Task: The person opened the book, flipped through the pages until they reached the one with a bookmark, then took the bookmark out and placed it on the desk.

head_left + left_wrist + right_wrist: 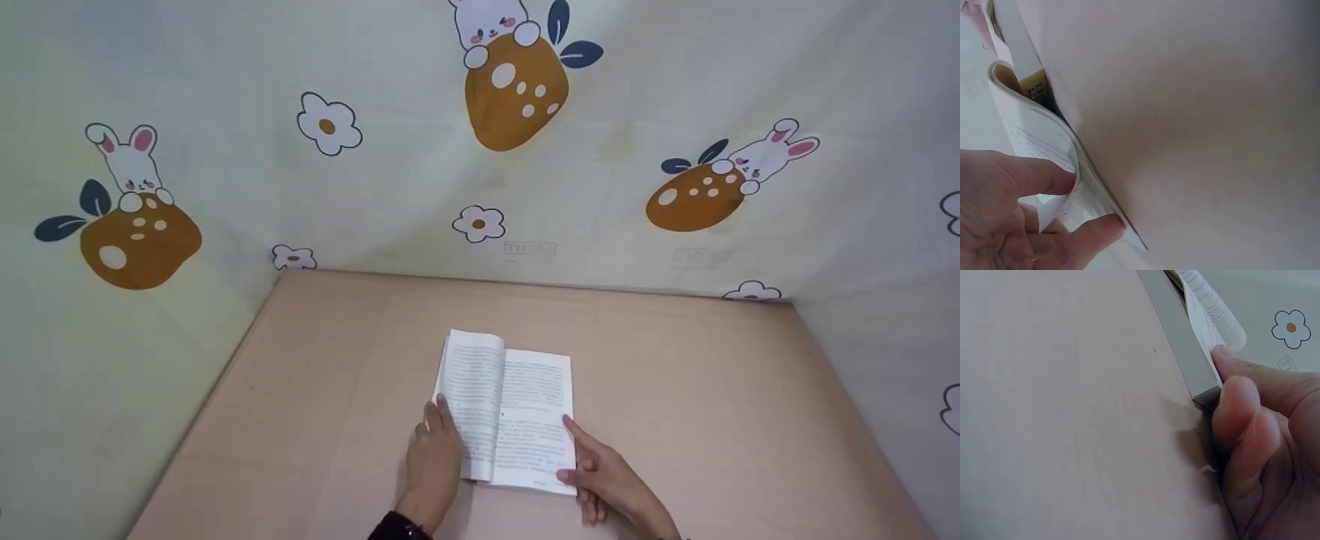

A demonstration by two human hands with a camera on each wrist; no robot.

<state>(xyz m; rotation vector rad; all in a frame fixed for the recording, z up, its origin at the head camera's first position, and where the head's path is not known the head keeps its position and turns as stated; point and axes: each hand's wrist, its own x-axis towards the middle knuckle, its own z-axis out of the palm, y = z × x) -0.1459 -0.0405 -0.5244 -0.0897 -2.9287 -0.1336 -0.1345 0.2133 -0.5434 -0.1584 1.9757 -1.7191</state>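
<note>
An open book (534, 420) with printed white pages lies on the table in front of me. Its left-hand pages bow upward near the spine. My left hand (435, 459) holds the book's left side, fingertips at the outer edge. In the left wrist view the thumb and a finger of this hand (1010, 211) grip the curved pages (1033, 124) and the leaves beneath. At the lower right corner my right hand (616, 480) grips the book, thumb on the page and one finger up along the side edge. Its other fingers (1241, 410) curl beside the book's thick edge in the right wrist view.
The book rests on a pinkish-beige table (337, 352). Pale fabric walls (390, 195) printed with rabbits, orange fruit and flowers enclose its back and both sides. A dark band (397, 527) circles the left wrist.
</note>
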